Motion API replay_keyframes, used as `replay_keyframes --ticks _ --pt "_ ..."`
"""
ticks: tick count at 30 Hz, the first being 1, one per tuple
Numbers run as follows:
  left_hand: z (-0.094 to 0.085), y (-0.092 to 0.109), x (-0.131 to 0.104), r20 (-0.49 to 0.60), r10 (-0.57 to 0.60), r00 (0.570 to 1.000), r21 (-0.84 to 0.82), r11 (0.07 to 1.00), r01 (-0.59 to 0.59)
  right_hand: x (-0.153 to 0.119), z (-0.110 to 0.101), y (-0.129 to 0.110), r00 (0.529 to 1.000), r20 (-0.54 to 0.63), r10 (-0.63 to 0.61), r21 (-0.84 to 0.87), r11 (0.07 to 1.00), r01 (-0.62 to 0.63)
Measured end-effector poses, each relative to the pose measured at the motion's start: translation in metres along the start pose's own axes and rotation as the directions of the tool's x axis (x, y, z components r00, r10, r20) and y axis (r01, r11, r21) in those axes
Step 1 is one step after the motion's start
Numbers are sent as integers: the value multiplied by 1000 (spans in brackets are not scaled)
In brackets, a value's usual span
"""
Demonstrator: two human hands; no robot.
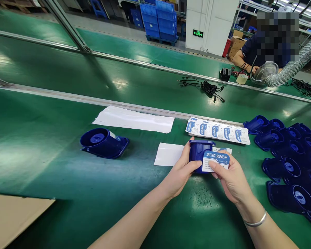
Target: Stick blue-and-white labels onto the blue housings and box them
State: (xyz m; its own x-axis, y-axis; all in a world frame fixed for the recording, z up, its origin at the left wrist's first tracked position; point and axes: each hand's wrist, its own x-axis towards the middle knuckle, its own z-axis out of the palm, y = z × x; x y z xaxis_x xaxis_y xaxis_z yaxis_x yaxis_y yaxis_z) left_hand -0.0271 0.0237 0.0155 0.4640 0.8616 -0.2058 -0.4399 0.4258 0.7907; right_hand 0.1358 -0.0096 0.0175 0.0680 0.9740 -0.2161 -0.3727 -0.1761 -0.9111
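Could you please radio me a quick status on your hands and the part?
Left hand gripping blue pump housing. Right hand holding DC52Q-5000L/H label against it. Label sheets just beyond.

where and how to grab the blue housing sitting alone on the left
Grip the blue housing by its round rim, probably from above: the opening faces up, so fingers can hook inside with thumb outside, clear of the white label.

Shows on the desk (67, 176) a lone housing (106, 145) left of the held housing (197, 152), label sheets (217, 131) behind the latter, paper sheets (136, 119) left of those, grouped housings (281, 167) at right, and cables (209, 89) beyond the rail (145, 109).
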Motion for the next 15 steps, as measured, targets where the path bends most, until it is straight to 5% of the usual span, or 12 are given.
replay_keyframes --ticks 15 --pt "1 -1 -1 -38 -29 999 -10 1000 29 0 2 -1 1000 0 1 9 1000 -1"
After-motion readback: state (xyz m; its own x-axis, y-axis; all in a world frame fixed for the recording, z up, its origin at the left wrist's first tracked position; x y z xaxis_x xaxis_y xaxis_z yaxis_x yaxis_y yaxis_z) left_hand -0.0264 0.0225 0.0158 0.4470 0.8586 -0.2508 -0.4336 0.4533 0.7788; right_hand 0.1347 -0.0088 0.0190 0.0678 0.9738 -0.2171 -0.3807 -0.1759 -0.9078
